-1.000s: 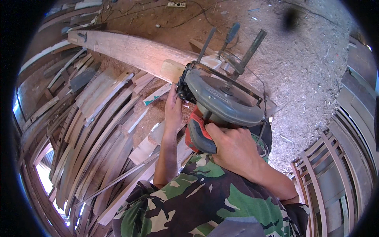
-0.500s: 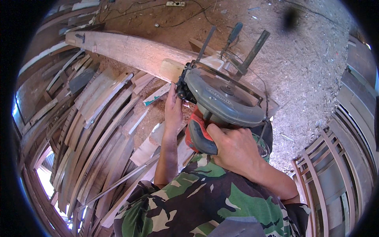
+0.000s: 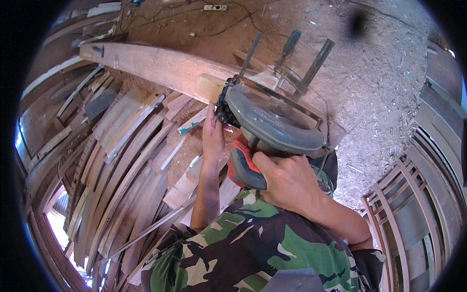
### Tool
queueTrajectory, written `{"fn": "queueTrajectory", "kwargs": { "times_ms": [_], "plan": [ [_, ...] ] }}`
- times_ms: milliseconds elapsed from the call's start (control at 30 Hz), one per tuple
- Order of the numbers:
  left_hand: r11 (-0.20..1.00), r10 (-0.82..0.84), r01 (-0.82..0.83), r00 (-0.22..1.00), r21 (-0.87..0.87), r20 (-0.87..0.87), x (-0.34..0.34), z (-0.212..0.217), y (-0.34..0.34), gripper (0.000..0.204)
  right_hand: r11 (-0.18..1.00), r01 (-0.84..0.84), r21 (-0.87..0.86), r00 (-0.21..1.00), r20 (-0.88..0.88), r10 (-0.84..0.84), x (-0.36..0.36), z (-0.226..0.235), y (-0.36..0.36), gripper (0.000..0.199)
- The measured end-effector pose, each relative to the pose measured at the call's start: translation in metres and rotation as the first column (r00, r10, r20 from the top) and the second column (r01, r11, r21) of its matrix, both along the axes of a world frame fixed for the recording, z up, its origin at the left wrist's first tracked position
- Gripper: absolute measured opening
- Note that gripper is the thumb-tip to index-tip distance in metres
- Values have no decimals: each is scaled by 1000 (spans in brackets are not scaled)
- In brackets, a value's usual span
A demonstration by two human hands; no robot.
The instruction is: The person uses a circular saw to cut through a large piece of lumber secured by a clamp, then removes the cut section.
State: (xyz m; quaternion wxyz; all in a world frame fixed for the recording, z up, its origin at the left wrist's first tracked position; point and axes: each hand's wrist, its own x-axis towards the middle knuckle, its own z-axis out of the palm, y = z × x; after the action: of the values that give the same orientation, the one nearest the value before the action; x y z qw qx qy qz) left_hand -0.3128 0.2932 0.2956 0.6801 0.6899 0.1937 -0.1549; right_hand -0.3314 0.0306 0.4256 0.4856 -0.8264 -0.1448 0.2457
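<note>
The circular saw (image 3: pixel 267 127), gripped by the right hand (image 3: pixel 289 181), should be held steady; ahead-left, the left hand's (image 3: pixel 212 138) hold cannot be told.

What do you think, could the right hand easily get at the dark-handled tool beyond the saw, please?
Probably not: the right hand grips the red-and-black handle of the circular saw, whose body appears to stand between it and the dark-handled tool.
</note>
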Motion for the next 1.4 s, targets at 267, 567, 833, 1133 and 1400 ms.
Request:
{"fn": "queueTrajectory", "kwargs": {
  "times_ms": [267,567,833,1133,1400],
  "plan": [
    [999,39,-39,999,-24,15,5,-1,6,65,1000,24,11,999,27,-24,7,0,12,40],
    [998,59,-59,998,15,-32,15,1,18,63,1000,4,-13,1000,22,-4,17,-1,25,36],
    [998,56,-55,998,-9,37,28,-8,34,58,1000,-10,-14,1000,-1,10,29,1,42,29],
    [952,-42,73,993,-298,112,39,18,54,49,996,39,77,994,103,-47,52,-8,87,20],
    [945,177,-159,984,-285,38,29,-12,151,42,993,-38,113,979,205,14,98,-17,171,36]
  ]
}}
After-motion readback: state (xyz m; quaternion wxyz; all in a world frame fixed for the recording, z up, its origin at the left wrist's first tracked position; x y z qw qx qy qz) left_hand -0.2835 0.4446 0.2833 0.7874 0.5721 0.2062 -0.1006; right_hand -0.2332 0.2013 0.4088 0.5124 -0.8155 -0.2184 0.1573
